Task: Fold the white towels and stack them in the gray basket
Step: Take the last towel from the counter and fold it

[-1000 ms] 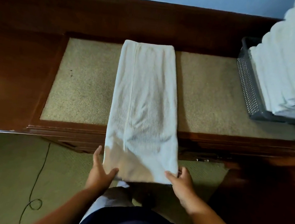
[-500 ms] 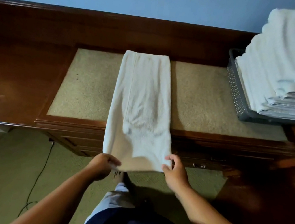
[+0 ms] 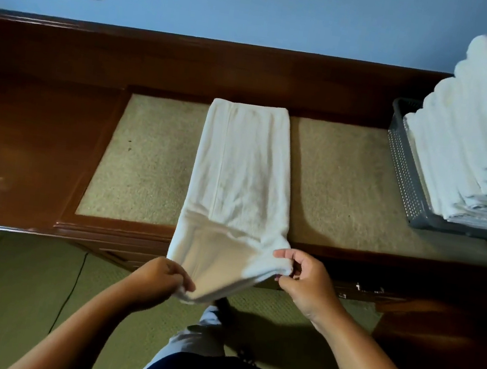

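Towel (image 3: pixel 239 171) lies mid-desk (image 3: pixel 23 137); basket (image 3: pixel 406 176) (holding stacked towels (image 3: pixel 486 140)) far right.

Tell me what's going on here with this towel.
A person is folding a white towel that lies lengthwise on the wooden desk. The left hand and right hand each pinch a near corner of the end hanging over the front edge. At the right, the gray basket already holds a tall stack of folded towels.

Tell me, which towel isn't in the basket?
The long towel on the desk, pinched by the left hand and right hand; the others are stacked in the basket.
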### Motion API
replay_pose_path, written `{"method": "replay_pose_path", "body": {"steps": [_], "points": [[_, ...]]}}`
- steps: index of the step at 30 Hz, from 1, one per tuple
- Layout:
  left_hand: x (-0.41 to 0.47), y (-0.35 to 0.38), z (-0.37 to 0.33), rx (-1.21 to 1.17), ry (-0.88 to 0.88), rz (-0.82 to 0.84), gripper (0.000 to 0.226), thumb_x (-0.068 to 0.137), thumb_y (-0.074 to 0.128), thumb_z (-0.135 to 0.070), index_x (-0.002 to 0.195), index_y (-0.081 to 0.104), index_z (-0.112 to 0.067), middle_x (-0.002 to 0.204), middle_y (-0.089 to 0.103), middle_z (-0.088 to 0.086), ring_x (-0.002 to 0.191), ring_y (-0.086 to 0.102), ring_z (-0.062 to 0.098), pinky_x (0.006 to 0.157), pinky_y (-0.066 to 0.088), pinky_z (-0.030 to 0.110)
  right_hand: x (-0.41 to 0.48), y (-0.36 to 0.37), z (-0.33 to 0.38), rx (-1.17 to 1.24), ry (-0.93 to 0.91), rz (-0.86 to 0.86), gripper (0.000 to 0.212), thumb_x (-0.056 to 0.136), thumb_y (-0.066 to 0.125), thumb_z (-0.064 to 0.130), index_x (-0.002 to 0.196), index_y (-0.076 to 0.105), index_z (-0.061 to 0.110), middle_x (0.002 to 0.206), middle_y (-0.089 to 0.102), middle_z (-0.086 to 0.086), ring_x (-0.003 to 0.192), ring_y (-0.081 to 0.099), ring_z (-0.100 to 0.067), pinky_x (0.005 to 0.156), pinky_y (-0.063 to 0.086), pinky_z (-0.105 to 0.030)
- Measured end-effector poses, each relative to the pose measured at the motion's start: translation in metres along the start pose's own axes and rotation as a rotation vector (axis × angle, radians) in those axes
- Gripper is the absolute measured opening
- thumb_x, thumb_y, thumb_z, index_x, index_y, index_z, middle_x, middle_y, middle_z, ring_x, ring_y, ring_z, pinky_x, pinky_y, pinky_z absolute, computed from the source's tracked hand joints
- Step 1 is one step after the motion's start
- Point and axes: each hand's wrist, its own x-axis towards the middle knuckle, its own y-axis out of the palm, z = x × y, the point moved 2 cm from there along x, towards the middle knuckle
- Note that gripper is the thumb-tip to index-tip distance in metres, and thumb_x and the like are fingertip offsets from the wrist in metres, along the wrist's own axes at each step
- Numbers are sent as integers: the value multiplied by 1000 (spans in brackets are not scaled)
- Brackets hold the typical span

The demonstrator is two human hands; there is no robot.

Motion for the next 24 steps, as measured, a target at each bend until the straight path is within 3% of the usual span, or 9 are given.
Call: {"method": "replay_pose_path", "body": {"steps": [2, 4, 10, 15, 18, 20, 22, 23, 24], "points": [[-1, -11, -17, 205, 84, 62, 15, 78, 77, -42, 80, 80, -28, 85, 76, -8, 75, 67, 1, 78, 57, 25, 16, 0, 19, -81, -39, -8, 36, 79, 72, -6, 104, 71, 19, 102, 69, 10, 88, 65, -1, 72, 50, -11], [2, -23, -33, 400, 135, 79, 41, 62, 84, -61, 88, 76, -30, 93, 68, -15, 84, 63, 0, 70, 50, 15, 36, 0, 34, -127, -72, -29, 29, 79, 77, 0, 100, 71, 18, 99, 69, 13, 89, 63, 6, 72, 47, -5], [43, -74, -75, 589, 364, -163, 22, 76, 82, -43, 90, 67, -36, 103, 53, -14, 87, 54, 5, 73, 44, 14, 97, -8, 79, -295, -172, -161, 14, 83, 78, 22, 94, 72, 28, 80, 69, 7, 71, 61, -3, 58, 41, -13], [77, -113, -98, 508, 476, -349, 31, 70, 65, -60, 85, 73, -34, 107, 41, -13, 105, 42, 18, 89, 48, 32, 135, -24, 101, -312, -229, -258, 15, 84, 78, 30, 97, 71, 29, 95, 64, 4, 83, 63, -9, 70, 50, -26], [97, -138, -117, 540, 558, -365, 19, 75, 73, -54, 85, 73, -38, 154, 28, -12, 146, 14, 26, 117, 24, 50, 154, -30, 118, -307, -281, -292, 11, 87, 75, 29, 96, 68, 31, 96, 61, 5, 84, 61, -8, 68, 45, -23], [111, -153, -135, 548, 666, -347, 16, 79, 65, -53, 83, 66, -38, 158, 28, -14, 152, 14, 21, 122, 9, 48, 167, -37, 128, -259, -282, -292, 5, 90, 71, 29, 94, 67, 31, 88, 65, 6, 77, 61, -8, 65, 45, -27], [125, -167, -154, 488, 704, -285, 28, 77, 49, -56, 83, 61, -31, 129, 64, -8, 123, 57, 16, 115, 37, 41, 183, -44, 138, -224, -285, -288, 5, 92, 67, 33, 94, 67, 28, 81, 67, 4, 71, 62, -12, 64, 48, -35], [131, -173, -162, 463, 695, -257, 34, 76, 44, -56, 86, 60, -28, 104, 69, -7, 96, 64, 15, 94, 52, 39, 191, -47, 143, -213, -283, -287, 8, 91, 65, 37, 94, 67, 30, 81, 68, 4, 73, 64, -16, 66, 51, -40], [141, -180, -169, 472, 681, -239, 35, 78, 42, -55, 89, 57, -26, 86, 65, -6, 77, 62, 16, 75, 55, 40, 204, -49, 149, -203, -274, -293, 13, 90, 63, 43, 95, 66, 31, 83, 69, 4, 76, 66, -18, 69, 54, -45]]}}
